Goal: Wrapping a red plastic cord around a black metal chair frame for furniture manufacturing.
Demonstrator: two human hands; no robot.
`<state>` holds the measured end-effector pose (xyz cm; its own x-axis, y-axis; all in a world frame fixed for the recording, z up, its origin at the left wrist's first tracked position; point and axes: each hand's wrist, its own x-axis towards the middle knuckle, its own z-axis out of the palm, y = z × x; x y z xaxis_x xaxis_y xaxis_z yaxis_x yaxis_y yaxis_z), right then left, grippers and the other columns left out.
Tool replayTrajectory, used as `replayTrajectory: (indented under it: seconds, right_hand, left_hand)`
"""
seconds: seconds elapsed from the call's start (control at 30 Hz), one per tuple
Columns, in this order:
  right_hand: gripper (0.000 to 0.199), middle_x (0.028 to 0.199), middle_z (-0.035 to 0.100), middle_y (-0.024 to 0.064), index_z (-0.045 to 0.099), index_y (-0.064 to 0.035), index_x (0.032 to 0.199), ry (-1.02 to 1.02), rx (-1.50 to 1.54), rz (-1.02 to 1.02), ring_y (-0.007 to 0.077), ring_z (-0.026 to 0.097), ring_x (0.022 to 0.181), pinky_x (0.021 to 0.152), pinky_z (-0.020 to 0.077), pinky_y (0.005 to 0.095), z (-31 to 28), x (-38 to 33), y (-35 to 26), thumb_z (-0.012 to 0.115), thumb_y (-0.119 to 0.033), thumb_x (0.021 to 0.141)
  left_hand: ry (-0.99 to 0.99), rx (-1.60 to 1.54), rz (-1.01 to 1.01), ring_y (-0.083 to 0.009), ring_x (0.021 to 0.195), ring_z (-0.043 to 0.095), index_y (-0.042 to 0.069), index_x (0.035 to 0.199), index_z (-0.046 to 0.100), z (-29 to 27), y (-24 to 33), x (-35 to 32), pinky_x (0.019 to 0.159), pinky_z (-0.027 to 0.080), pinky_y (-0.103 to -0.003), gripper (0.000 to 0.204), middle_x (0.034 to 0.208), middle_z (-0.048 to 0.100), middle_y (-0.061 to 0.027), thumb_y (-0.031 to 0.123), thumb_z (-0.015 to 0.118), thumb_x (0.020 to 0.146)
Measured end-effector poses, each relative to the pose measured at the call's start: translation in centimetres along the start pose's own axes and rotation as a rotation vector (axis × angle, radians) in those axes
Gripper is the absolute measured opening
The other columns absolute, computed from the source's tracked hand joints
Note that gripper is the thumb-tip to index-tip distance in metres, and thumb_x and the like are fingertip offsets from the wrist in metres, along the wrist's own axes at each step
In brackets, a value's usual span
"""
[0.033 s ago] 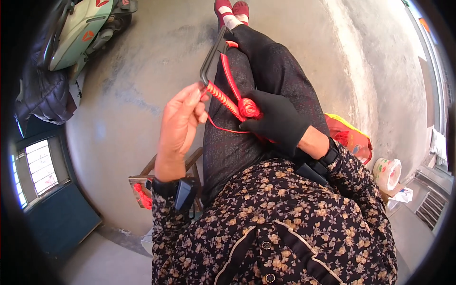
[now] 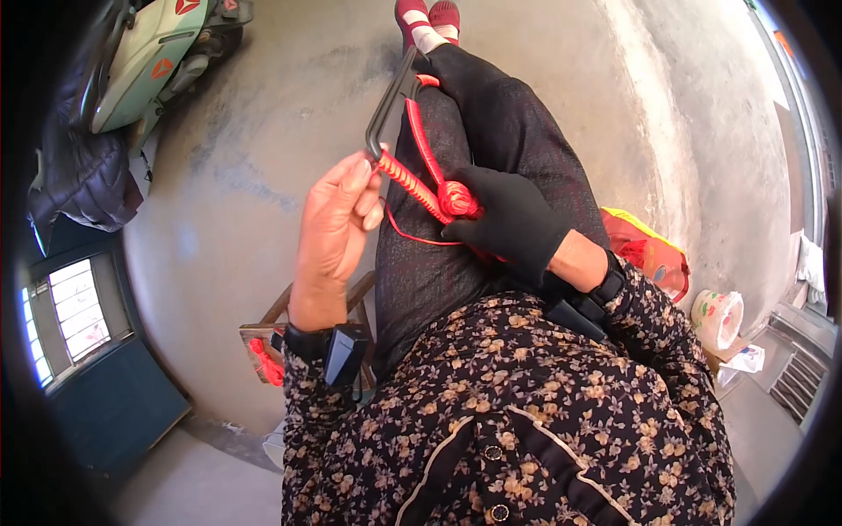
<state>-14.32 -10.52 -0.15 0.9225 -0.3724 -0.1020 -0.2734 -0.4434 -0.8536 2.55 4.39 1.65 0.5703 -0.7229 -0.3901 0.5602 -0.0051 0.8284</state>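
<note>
Seated on a low wooden stool [image 2: 263,329] whose corner shows under the left elbow, the person works in their lap, on the dark trousers [image 2: 456,263] that carry everything; nearest, the bare left hand [image 2: 338,232] is raised with its fingers together and curled lightly, the tips pinching the wrapped stretch of a bent dark metal bar [image 2: 390,101]; beside it, on the thigh, the right hand [image 2: 513,223] in a black glove is closed around a small ball of red cord [image 2: 458,200], fingers clamped on it; from that ball the cord runs up in tight turns along the bar, so the near part of the frame is already bound in red, while the stretch beyond, up past the bend towards the knees, shows bare dark metal with only a loose red strand [image 2: 421,131] lying along it; a slack loop of cord hangs below the left hand; by my judgement the wrapping is perhaps a third done, with most of the bar left to cover and the ball far from spent; further off, a red and yellow bag [image 2: 645,250] and a roll of tape [image 2: 717,317] sit on the concrete floor [image 2: 263,131] to the right, and a pale green scooter [image 2: 149,61] stands at the far left.
</note>
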Motion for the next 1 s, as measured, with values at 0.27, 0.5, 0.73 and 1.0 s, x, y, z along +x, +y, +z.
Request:
replayTrajectory:
  seconds: [0.27,0.5,0.73,1.0]
  right_hand:
    - [0.038,0.091,0.065,0.0176,0.059,-0.0062,0.101,0.002,-0.083,-0.006,0.0363,0.063,0.086,0.075,0.0501,0.0433,0.4,-0.1,0.3,0.074,-0.025,0.072]
    - [0.034,0.089,0.065,0.0184,0.059,-0.0053,0.099,0.06,-0.121,-0.071,0.0371,0.063,0.084,0.073,0.0503,0.0437,1.6,0.1,0.3,0.072,-0.025,0.075]
    - [0.031,0.088,0.065,0.0176,0.06,-0.0056,0.096,0.027,-0.15,-0.047,0.0365,0.063,0.084,0.072,0.0502,0.0437,1.6,0.1,0.2,0.071,-0.026,0.075]
    - [0.031,0.09,0.065,0.0163,0.059,-0.0076,0.099,0.003,-0.157,-0.034,0.0361,0.063,0.083,0.071,0.05,0.0435,0.6,-0.6,-0.1,0.07,-0.025,0.076]
  left_hand:
    - [-0.142,-0.272,-0.024,-0.0019,0.047,0.025,-0.002,0.125,0.049,0.4,-1.8,0.9,0.04,0.025,-0.018,0.035,0.062,0.03,0.0077,0.02,0.052,0.098]
    - [-0.056,-0.236,0.092,-0.0023,0.047,0.028,0.0,0.123,0.049,-0.2,-3.8,0.0,0.041,0.026,-0.018,0.033,0.062,0.035,0.0053,0.021,0.052,0.098]
    - [-0.095,-0.115,0.107,-0.0022,0.048,0.032,-0.001,0.118,0.053,-0.5,-4.8,-0.4,0.041,0.029,-0.017,0.029,0.064,0.042,0.0032,0.02,0.052,0.098]
    - [-0.083,-0.036,0.078,-0.0021,0.049,0.037,-0.001,0.114,0.057,0.6,-4.5,-1.0,0.04,0.029,-0.017,0.029,0.065,0.046,0.0041,0.02,0.059,0.094]
